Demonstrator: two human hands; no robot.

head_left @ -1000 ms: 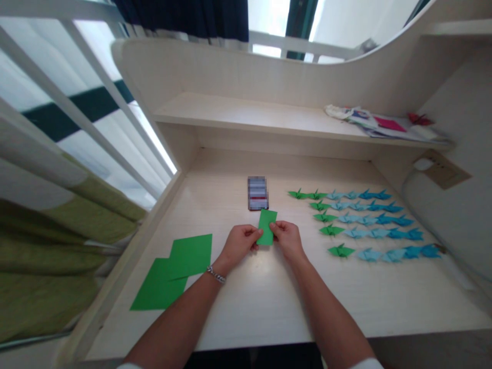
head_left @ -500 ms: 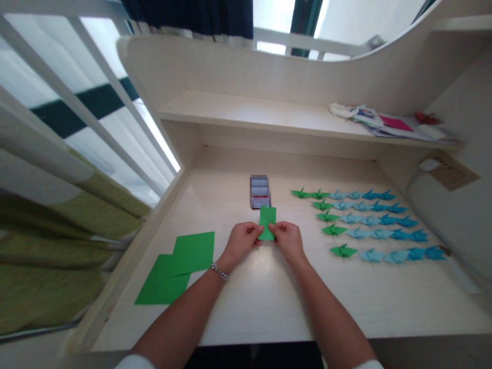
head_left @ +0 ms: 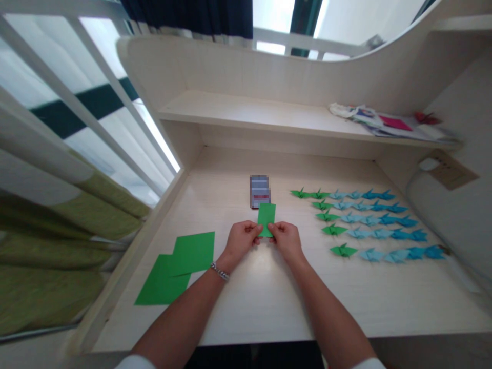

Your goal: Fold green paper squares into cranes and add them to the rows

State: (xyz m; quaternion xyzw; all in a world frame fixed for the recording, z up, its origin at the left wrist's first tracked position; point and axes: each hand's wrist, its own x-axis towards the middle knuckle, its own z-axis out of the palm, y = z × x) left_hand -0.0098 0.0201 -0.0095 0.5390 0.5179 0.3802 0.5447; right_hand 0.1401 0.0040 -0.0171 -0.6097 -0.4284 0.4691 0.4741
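Between my hands is a green sheet of paper (head_left: 267, 215), folded into a narrow upright rectangle. My left hand (head_left: 245, 238) pinches its lower left edge with the thumb on top. On the lower right edge, my right hand (head_left: 285, 239) has the same kind of pinch. The fingers behind the paper are partly hidden. Just beyond the paper's top edge lies a phone (head_left: 260, 190) with a blurred screen. Two flat green paper sheets (head_left: 194, 252) overlap on the desk near my left forearm.
Rows of folded paper cranes, green (head_left: 333, 230), light blue (head_left: 371, 255) and darker blue (head_left: 411, 234), stand on the desk's right side. Papers (head_left: 395, 123) lie on the shelf (head_left: 246, 110) at the back. A charger (head_left: 429, 164) is plugged into the right wall.
The folded green paper has shifted slightly up and to the left, with both hands still pinching it. Everything else lies as before.
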